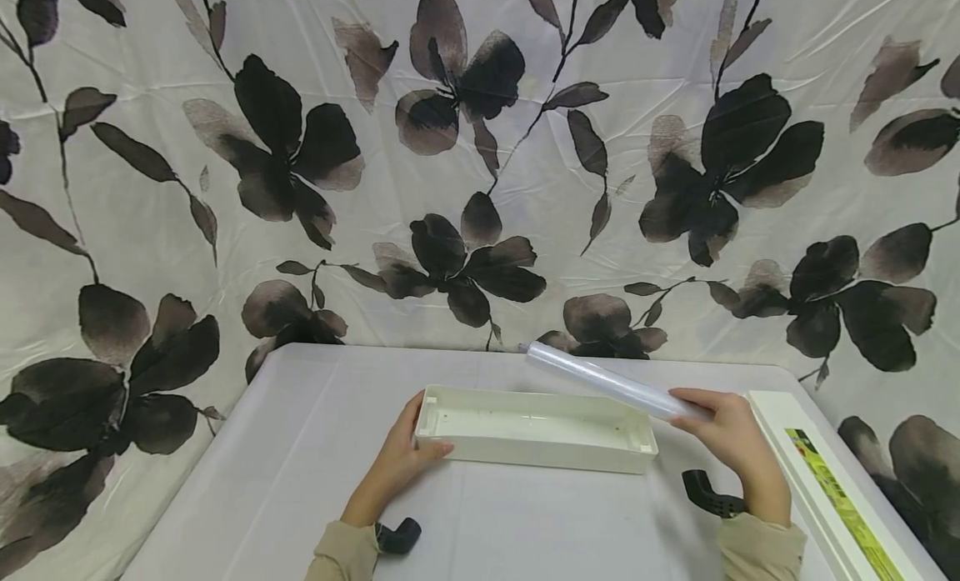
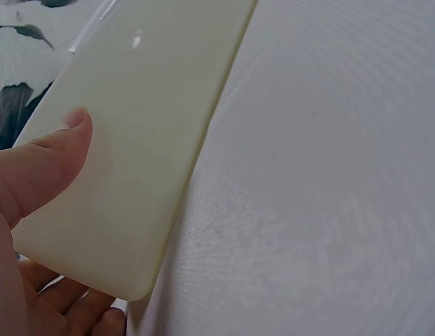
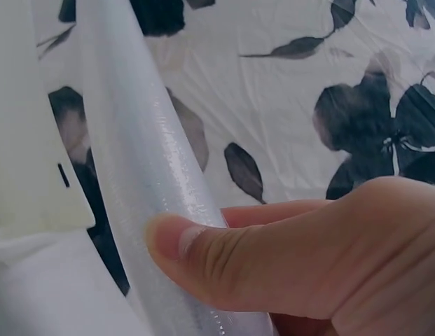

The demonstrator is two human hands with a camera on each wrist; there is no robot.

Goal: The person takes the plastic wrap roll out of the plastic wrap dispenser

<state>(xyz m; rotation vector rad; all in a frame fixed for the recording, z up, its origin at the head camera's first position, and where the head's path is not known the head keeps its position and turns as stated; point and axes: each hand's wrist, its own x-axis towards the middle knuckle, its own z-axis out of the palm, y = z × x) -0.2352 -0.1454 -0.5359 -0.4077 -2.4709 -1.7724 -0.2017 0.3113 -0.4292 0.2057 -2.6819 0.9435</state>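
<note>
A long, cream-white open-topped plastic box (image 1: pixel 532 453) lies across the middle of the table, with nothing large inside. My left hand (image 1: pixel 401 449) grips its left end; in the left wrist view the thumb presses the box's long wall (image 2: pixel 133 154) while the other fingers go round the end. Above the box's right end, my right hand (image 1: pixel 723 424) holds a roll of cling film (image 1: pixel 600 379) by its right end. The roll slants up to the left toward the far table edge. In the right wrist view the thumb lies across the shiny film (image 3: pixel 143 154).
At the right table edge lies a long white lid-like piece (image 1: pixel 780 435) with a yellow-green label strip (image 1: pixel 840 498). A floral curtain (image 1: pixel 570 189) hangs behind the white-covered table (image 1: pixel 525 531). Dark curved camera mounts (image 1: pixel 401 536) sit at both wrists.
</note>
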